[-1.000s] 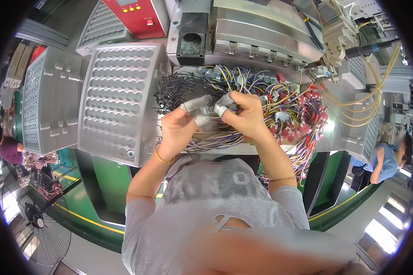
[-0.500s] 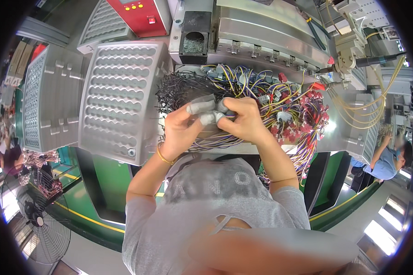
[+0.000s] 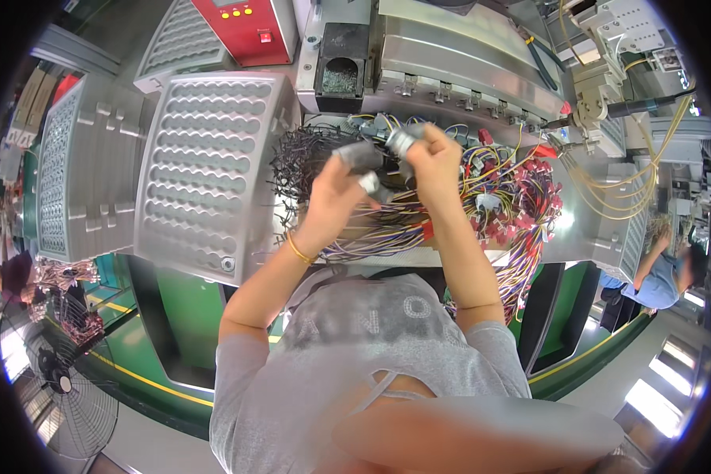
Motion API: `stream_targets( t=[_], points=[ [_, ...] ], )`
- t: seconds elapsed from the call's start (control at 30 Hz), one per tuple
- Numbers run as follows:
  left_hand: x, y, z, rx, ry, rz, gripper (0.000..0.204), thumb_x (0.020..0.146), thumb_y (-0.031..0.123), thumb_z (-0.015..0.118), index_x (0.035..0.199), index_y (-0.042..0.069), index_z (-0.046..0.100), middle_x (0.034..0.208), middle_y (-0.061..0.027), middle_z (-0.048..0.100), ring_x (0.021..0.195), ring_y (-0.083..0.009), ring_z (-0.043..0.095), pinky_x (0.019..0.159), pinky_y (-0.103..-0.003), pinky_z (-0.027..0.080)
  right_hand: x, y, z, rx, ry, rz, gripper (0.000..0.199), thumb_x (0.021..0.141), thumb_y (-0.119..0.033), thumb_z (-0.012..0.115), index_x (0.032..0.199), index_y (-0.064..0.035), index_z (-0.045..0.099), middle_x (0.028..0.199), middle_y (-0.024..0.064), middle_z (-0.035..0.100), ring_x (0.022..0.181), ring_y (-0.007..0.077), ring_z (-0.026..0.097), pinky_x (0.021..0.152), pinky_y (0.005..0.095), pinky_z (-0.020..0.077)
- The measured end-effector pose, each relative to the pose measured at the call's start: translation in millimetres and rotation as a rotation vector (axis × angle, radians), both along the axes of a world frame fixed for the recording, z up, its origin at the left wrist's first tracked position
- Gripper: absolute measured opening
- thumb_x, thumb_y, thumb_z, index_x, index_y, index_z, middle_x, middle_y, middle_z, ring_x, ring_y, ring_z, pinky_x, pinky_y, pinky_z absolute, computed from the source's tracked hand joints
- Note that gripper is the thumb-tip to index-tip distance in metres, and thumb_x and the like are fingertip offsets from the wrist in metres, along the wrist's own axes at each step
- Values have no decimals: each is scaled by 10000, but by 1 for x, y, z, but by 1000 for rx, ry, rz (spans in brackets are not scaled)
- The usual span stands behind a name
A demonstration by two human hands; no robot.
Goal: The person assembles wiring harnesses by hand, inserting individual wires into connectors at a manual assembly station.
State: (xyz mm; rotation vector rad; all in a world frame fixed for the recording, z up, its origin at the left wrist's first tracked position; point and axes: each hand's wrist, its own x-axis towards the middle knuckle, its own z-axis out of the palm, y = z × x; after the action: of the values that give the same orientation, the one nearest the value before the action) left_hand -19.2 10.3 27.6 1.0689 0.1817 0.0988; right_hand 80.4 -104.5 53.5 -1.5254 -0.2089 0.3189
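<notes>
A bundle of multicoloured wires (image 3: 387,242) lies across the bench, with black wire ends (image 3: 296,154) massed on its left and red connectors (image 3: 536,189) on its right. My left hand (image 3: 336,193) is over the black ends, its thumb and forefinger, in grey finger covers, spread apart with nothing seen between them. My right hand (image 3: 433,162) is just beyond it, over the far side of the bundle. Its covered fingers are bent together in a pinch near pale connectors; whatever they hold is hidden and slightly blurred.
Left of the wires stands a grey metal panel with wavy slots (image 3: 205,174). Behind are a red control box (image 3: 249,31), a black holder with a round opening (image 3: 341,75) and a long metal fixture (image 3: 474,59). Pliers (image 3: 541,63) lie on it. A soldering-iron-like tool (image 3: 632,108) is mounted at right.
My hands, together over the bundle before, have come apart. The right one has moved up and away toward the fixture, and the left one's thumb and forefinger have opened.
</notes>
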Motion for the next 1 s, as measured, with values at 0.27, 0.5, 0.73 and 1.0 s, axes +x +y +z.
stream_targets(
  t=[0.27,0.5,0.73,1.0],
  points=[
    [3,10,-40,1379,-337,-58,259,663,-28,556,912,27,596,746,-111,555,704,-264,526,640,-353,452,33,11,-21,137,69,-287,113,758,-77,547,682,5,536,568,42,540,370,78,426,339,203,311],
    [11,16,-19,1054,-363,-72,154,728,-34,557,873,13,579,782,-72,571,730,-195,546,652,-271,453,25,24,-27,323,173,-354,168,795,-103,507,775,63,526,699,140,591,470,209,580,420,287,492],
    [3,31,1,673,-140,-403,224,779,28,589,1001,2,589,846,-54,624,728,-76,559,646,-219,455,31,34,-18,290,168,-282,234,825,-151,519,773,77,535,665,143,580,560,246,618,503,313,503],
    [-26,58,31,1057,-150,98,304,663,-45,559,928,69,654,572,-79,459,485,-222,467,462,-307,406,-9,-11,12,-397,-539,167,140,787,-113,578,868,0,586,651,73,606,613,111,585,569,242,452]
  ],
)
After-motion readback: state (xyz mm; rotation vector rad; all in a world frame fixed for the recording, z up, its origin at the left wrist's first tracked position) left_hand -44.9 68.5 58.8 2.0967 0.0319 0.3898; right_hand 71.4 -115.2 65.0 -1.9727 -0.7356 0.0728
